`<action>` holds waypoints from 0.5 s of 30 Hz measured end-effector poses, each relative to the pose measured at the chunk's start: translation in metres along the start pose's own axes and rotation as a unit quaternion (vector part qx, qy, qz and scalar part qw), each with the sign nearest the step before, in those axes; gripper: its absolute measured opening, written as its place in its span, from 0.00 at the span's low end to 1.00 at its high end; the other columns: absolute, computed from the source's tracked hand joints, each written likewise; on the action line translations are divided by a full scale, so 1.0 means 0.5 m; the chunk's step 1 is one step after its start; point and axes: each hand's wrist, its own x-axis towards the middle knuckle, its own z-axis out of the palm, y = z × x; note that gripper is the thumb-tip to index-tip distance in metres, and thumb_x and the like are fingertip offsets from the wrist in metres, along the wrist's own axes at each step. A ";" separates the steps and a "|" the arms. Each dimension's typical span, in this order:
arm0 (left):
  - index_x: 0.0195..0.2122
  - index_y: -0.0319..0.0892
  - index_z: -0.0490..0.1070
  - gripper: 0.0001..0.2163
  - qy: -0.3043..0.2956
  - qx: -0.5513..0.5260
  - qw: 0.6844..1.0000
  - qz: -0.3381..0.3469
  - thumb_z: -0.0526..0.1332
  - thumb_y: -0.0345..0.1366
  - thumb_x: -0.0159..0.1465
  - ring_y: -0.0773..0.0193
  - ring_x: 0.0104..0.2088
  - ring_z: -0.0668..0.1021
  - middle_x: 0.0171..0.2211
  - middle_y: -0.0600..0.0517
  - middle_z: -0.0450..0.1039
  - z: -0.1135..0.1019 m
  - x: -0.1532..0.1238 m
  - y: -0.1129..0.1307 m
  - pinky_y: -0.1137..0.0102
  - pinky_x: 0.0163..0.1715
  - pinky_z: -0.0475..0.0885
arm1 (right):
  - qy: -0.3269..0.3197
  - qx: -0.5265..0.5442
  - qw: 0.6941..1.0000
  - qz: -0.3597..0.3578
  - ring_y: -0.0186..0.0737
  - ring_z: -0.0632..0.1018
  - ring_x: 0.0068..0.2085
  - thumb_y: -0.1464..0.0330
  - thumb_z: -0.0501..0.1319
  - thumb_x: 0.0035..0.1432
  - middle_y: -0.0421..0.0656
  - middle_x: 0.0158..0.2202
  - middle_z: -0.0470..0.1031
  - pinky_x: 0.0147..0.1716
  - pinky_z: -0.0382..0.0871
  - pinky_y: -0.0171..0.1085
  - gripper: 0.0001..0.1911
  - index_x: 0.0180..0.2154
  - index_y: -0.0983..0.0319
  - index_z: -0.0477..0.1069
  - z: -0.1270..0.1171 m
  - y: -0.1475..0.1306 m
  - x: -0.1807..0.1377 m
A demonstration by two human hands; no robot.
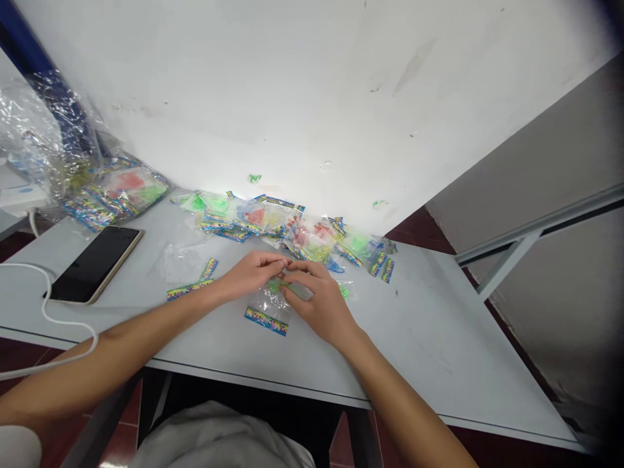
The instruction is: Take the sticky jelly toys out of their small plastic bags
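My left hand (256, 272) and my right hand (324, 299) meet at the fingertips above the table. The left thumb and forefinger pinch together on something too small to make out. My right fingers curl in toward the same spot, with their tips partly hidden. Just below them lies a clear plastic packet (266, 320) with a colourful printed strip along its near edge. A bit of green (273, 286) shows under the fingertips. Beyond the hands, several similar packets with red (255, 216), green and yellow pieces lie in a loose row.
A phone (97, 265) lies at the left, with a white cable (73, 322) running near my left forearm. Crumpled clear wrapping (39, 130) and more packets (121, 188) are heaped at the far left. A white wall (292, 97) rises behind the grey table (429, 331); green pieces (255, 178) stick to it.
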 end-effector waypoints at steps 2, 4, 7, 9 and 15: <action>0.37 0.43 0.80 0.17 -0.027 0.021 0.999 0.024 0.57 0.48 0.66 0.56 0.41 0.79 0.35 0.50 0.80 0.003 -0.005 0.006 0.66 0.41 0.73 | -0.005 0.010 1.000 0.003 0.46 0.76 0.47 0.71 0.63 0.59 0.45 0.44 0.76 0.48 0.70 0.46 0.05 0.37 0.56 0.77 0.000 0.000 0.001; 0.40 0.44 0.79 0.16 -0.037 0.046 0.997 0.043 0.55 0.46 0.67 0.56 0.42 0.79 0.38 0.50 0.80 0.007 -0.011 0.011 0.67 0.42 0.72 | -0.024 0.013 1.000 -0.002 0.45 0.76 0.45 0.72 0.63 0.59 0.45 0.42 0.77 0.47 0.70 0.45 0.06 0.37 0.57 0.76 0.002 0.000 0.002; 0.45 0.45 0.78 0.17 -0.039 0.094 0.993 0.057 0.52 0.44 0.68 0.57 0.42 0.79 0.41 0.51 0.80 0.012 -0.017 0.013 0.67 0.44 0.71 | -0.067 -0.001 0.998 -0.017 0.44 0.76 0.42 0.73 0.62 0.60 0.44 0.38 0.79 0.45 0.70 0.44 0.05 0.34 0.58 0.75 0.006 -0.001 0.003; 0.47 0.46 0.78 0.17 -0.036 0.127 0.989 0.061 0.51 0.44 0.69 0.58 0.42 0.79 0.41 0.52 0.80 0.014 -0.018 0.012 0.68 0.44 0.70 | -0.082 -0.013 0.996 -0.024 0.44 0.75 0.40 0.73 0.61 0.60 0.43 0.34 0.79 0.44 0.69 0.43 0.06 0.33 0.58 0.75 0.008 -0.002 0.003; 0.56 0.44 0.72 0.21 0.026 0.158 0.987 0.032 0.56 0.47 0.66 0.62 0.31 0.77 0.34 0.52 0.79 0.008 -0.017 0.014 0.69 0.34 0.70 | -0.065 0.014 0.998 -0.002 0.44 0.76 0.40 0.72 0.61 0.60 0.42 0.35 0.82 0.42 0.69 0.41 0.08 0.34 0.57 0.79 0.007 0.000 0.008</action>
